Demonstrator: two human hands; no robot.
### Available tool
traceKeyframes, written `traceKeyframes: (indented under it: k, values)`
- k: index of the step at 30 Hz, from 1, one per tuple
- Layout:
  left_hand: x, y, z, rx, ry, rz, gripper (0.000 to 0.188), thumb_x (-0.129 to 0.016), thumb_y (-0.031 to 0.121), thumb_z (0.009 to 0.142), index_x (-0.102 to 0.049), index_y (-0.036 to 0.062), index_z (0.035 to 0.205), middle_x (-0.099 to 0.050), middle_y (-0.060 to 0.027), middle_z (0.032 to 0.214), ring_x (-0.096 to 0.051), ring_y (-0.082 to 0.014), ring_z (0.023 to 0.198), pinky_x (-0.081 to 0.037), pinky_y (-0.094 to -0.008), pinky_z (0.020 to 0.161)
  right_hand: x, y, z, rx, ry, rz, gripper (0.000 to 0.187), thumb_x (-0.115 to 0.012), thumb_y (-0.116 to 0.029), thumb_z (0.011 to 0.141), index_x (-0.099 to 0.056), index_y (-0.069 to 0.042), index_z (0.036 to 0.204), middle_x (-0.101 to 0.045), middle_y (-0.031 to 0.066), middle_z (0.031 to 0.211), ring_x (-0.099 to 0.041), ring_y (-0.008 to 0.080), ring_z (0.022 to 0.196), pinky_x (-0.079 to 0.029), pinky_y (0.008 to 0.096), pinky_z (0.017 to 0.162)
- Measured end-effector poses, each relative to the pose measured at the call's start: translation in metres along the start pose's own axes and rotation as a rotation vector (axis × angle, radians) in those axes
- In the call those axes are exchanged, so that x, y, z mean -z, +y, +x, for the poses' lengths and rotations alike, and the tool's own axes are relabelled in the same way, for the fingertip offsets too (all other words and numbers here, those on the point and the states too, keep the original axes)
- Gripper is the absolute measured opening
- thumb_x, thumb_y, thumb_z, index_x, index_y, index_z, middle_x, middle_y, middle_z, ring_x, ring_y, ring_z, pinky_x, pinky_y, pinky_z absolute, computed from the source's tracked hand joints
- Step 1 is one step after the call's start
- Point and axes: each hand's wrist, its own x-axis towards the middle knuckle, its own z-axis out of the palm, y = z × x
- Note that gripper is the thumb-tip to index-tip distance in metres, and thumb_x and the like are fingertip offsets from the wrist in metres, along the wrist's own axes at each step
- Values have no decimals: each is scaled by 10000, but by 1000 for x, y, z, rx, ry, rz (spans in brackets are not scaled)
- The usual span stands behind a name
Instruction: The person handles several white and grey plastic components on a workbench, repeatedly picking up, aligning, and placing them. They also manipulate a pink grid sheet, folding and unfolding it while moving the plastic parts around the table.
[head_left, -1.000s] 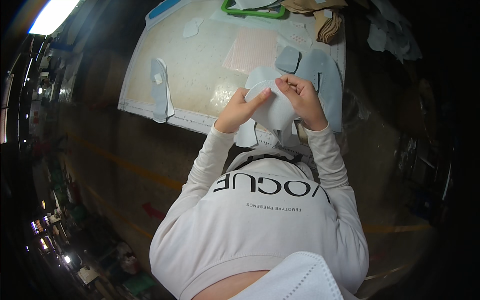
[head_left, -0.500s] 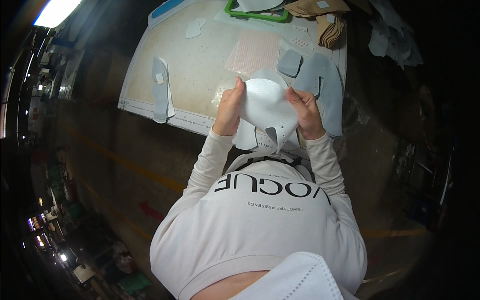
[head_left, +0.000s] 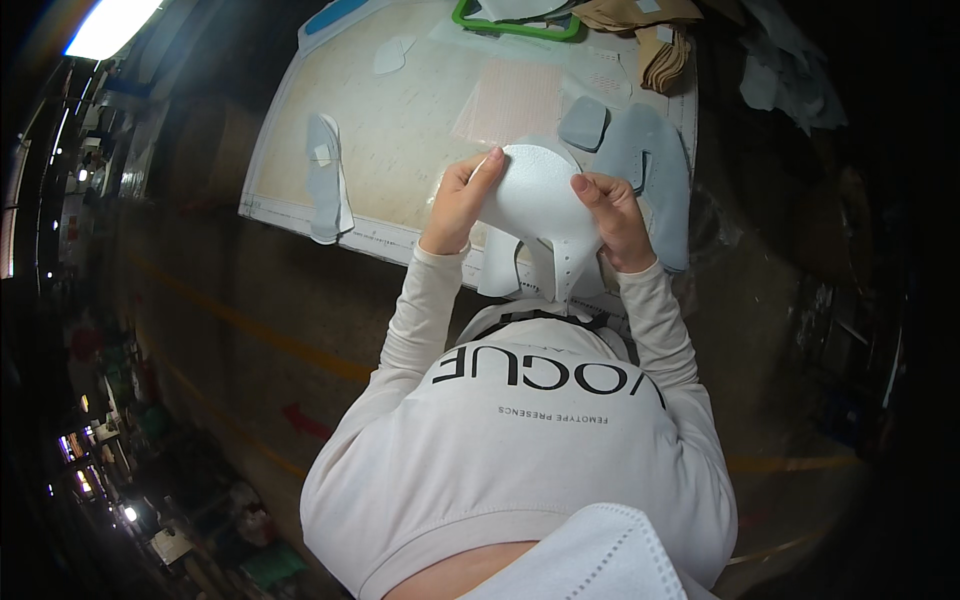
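Observation:
Between my two hands is a white, leather-like cut piece [head_left: 538, 192], with a rounded far edge and a narrower strip with small punched holes hanging toward me. My left hand [head_left: 463, 198] pinches its left edge, thumb on top. On the right edge my right hand [head_left: 614, 220] grips it the same way, fingers curled underneath. Below the held piece, another white cut piece [head_left: 497, 265] lies at the table's near edge. Just right of my right hand rests a grey U-shaped piece [head_left: 668, 190] with small holes along its inner edge.
The pale worktable [head_left: 390, 130] bears a dotted pinkish sheet [head_left: 515, 98], a small grey pad [head_left: 584, 124] and a stack of grey-white pieces [head_left: 324, 180] at left. A green-rimmed tray [head_left: 530, 30] and brown stacked pieces [head_left: 662, 62] stand at the far side.
The held piece has been turned and bent, so its rounded top faces up more smoothly and its punched strip hangs straighter. My left hand has shifted slightly inward along its edge.

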Motion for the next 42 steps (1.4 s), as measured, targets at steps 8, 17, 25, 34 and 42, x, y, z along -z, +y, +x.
traceKeyframes:
  k: [8, 17, 25, 34, 42]
  values:
    - [-25, 8, 12, -371, -65, 400, 195, -557, 152, 938, -524, 11, 807, -486, 21, 711, -424, -53, 688, -360, -214, 623, -1, -37, 26, 44, -152, -615, 236, -692, -173, 796, -664, 40, 895, -615, 65, 654, -575, 102, 593, -442, 260, 539]
    - [-35, -11, 32, -272, 220, 237, 292, -566, 181, 950, -487, 24, 717, -465, 43, 644, -397, -30, 620, -325, -198, 527, 0, -38, 62, -84, -298, -541, 199, -652, -143, 783, -665, 55, 766, -604, 17, 628, -506, 56, 581, -424, 239, 534]
    - [-12, -26, 61, -421, 434, 213, 340, -565, 232, 956, -464, 69, 676, -412, 76, 636, -328, -25, 620, -262, -197, 531, -4, -10, 66, -196, -309, -350, 283, -724, -249, 786, -695, 16, 878, -664, 46, 763, -592, 95, 648, -476, 238, 611]
    - [41, -29, 75, -346, 607, 182, 382, -593, 252, 917, -473, 29, 631, -429, 36, 592, -357, -66, 611, -326, -248, 553, -28, -2, 44, -257, -345, -325, 471, -774, -332, 727, -662, 62, 959, -666, 107, 837, -625, 159, 696, -495, 258, 674]
    - [63, -24, 76, -349, 642, 249, 384, -592, 258, 911, -473, 24, 630, -448, 20, 583, -374, -78, 600, -343, -259, 557, -29, 3, 16, -391, -403, -393, 504, -764, -362, 738, -657, 77, 962, -661, 97, 814, -606, 152, 672, -481, 237, 632]
